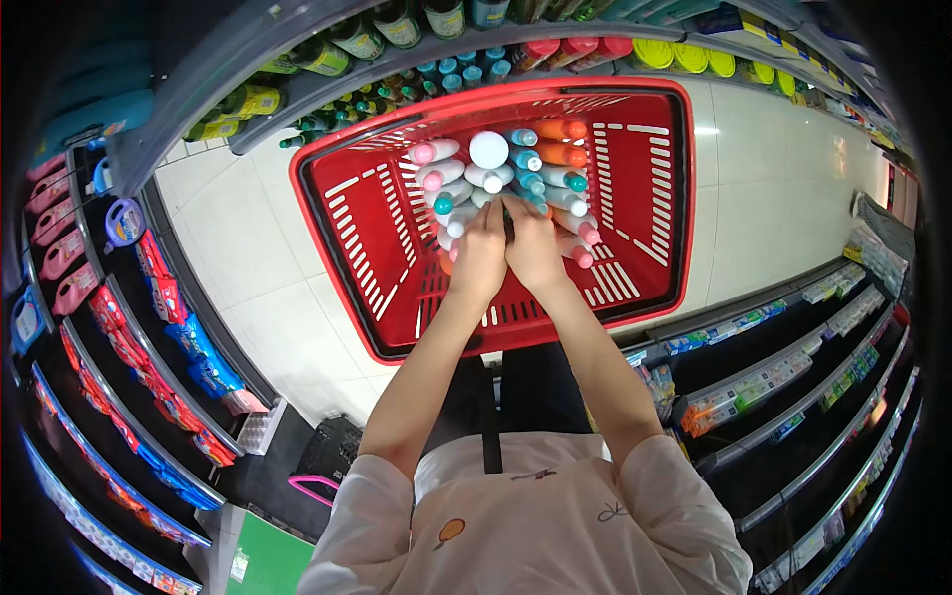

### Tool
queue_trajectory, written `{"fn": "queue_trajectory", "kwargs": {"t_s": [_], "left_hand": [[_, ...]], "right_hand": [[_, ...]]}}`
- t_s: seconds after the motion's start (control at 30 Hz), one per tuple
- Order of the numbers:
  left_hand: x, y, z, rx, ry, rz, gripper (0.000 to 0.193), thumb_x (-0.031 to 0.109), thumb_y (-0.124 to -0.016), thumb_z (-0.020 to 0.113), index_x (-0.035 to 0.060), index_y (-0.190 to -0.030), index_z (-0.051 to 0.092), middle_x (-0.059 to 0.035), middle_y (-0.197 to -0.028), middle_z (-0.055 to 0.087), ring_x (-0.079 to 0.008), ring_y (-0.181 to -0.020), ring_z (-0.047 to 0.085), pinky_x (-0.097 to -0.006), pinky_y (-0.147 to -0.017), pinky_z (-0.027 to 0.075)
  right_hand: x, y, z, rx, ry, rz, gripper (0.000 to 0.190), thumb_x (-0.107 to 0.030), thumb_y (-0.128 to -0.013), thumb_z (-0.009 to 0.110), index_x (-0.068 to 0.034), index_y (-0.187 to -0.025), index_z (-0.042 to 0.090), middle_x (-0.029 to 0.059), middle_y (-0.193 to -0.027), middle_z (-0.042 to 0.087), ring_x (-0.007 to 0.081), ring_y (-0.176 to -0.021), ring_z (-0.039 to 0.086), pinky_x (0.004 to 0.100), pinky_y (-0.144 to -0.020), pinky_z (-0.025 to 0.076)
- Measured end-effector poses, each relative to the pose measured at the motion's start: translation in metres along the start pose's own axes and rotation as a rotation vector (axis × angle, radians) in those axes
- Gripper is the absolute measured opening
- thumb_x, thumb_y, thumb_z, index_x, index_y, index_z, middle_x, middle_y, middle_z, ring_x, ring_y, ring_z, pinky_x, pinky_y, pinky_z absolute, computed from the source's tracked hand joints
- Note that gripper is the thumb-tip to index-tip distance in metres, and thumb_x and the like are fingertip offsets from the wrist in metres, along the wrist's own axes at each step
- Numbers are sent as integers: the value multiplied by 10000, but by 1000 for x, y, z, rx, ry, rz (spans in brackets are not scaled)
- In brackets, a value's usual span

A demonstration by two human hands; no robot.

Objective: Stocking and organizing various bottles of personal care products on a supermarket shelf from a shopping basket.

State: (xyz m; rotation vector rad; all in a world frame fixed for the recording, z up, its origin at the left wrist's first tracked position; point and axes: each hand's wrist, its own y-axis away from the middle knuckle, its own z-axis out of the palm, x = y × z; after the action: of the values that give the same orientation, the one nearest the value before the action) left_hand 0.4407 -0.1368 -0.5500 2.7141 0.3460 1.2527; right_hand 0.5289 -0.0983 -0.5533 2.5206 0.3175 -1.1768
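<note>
A red plastic shopping basket [494, 93] with slotted walls is in front of me. Several bottles are grouped in its middle. On the left are white bottles with pink caps [433, 181] and a white bottle with a green cap [444, 204]. A large round white cap [489, 150] tops one container at the back. Blue bottles [529, 180] run down the centre, and orange bottles [559, 155] lie at the back right. My left hand [480, 242] and my right hand [532, 244] meet over the near bottles, fingertips down among them. What the fingers grip is hidden.
Shelves with dark green bottles [360, 39] and yellow-green lids [673, 54] stand beyond the basket. Red packets [158, 387] fill shelves at left, with pink jugs [63, 251] farther out. Boxed goods [773, 379] line the right shelves. A black basket [327, 446] sits behind at left.
</note>
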Motion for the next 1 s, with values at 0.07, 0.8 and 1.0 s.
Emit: {"fn": "queue_trajectory", "kwargs": {"t_s": [0.07, 0.8, 1.0], "left_hand": [[11, 8, -12, 19, -25, 21, 458, -85, -694, 490, -121, -1145, 419, -293, -1073, 511, -416, -932, 547, -418, -787, 471], [123, 60, -275, 714, 111, 311, 233, 77, -801, 559, -43, -999, 583, -203, -909, 611, -281, -806, 633, -323, -688, 511], [226, 14, -419, 711, -69, 798, 178, 11, -803, 555, -23, -974, 592, -142, -921, 619, -210, -843, 631, -288, -736, 507]], "right_hand": [[-8, 8, -7, 23, -6, -49, 332, 36, -689, 525, 50, -1020, 538, 261, -982, 569, 397, -874, 569, 409, -758, 467], [-300, -30, -231, -105, -281, -750, 548, -194, -628, 762, 21, -1083, 547, 123, -1023, 590, 165, -780, 610, 275, -668, 502], [-423, -76, -326, 334, -91, -984, 141, -93, -734, 609, -10, -848, 620, 124, -786, 644, 182, -685, 634, 276, -636, 486]]}}
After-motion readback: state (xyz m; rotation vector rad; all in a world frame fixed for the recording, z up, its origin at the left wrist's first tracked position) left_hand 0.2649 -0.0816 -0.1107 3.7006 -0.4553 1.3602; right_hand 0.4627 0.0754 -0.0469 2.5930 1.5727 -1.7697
